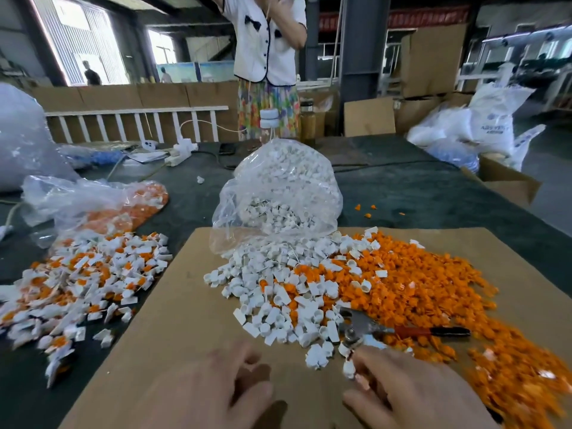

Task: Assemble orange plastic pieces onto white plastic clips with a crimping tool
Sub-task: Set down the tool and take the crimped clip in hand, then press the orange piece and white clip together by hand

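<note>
A heap of white plastic clips (272, 301) spills from a clear bag (278, 193) onto the cardboard sheet (173, 320). To its right spreads a heap of orange plastic pieces (433, 289). The crimping tool (368, 329) lies between the two heaps, with its red and black handles pointing right. My left hand (213, 388) hovers low over the bare cardboard with relaxed fingers and holds nothing. My right hand (414, 394) is just below the tool. A single white clip (349, 368) sits between its index fingertip and thumb. Motion blur hides whether the fingers grip it.
A pile of assembled white-and-orange pieces (83, 283) lies on the dark table at the left, with a bag of orange pieces (117, 209) behind it. A person (266, 57) stands across the table. Cardboard boxes (507, 181) and white sacks (464, 125) stand at the right.
</note>
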### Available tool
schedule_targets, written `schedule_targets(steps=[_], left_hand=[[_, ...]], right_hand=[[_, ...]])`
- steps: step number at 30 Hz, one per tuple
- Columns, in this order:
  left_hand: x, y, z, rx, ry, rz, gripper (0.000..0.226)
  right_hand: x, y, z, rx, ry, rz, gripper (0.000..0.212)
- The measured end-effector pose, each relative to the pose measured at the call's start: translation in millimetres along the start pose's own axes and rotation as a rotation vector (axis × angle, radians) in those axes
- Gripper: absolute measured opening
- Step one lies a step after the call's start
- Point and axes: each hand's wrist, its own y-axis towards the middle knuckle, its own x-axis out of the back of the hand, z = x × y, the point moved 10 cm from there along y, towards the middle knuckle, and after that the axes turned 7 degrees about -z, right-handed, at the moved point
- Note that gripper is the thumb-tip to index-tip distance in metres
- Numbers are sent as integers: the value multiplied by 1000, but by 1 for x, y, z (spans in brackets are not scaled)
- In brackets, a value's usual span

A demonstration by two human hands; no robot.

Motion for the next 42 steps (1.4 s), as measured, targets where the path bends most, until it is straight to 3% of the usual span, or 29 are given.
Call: schedule_targets(steps=[2, 6, 14, 22, 29, 38, 42], left_hand=[[1, 3, -26, -41, -57, -114, 78], [-9, 16, -38, 31, 62, -105, 97], [-17, 18, -73, -170, 155, -136, 49], [-26, 10, -91, -258, 51, -199, 29], [-17, 6, -116, -435, 20, -287, 8], [-27, 7, -99, -355, -63, -257, 17], [-21, 7, -90, -289, -182, -307, 19]], right_hand=[[-6, 1, -2, 1, -67, 19, 57], [-13, 3, -2, 14, -194, 38, 70], [-14, 8, 0, 15, -204, -8, 42], [-13, 5, -1, -27, -147, 9, 24], [-1, 7, -4, -36, -35, -83, 24], [14, 2, -18, -111, 316, -317, 14], [-2, 3, -34, -242, 683, -262, 17]])
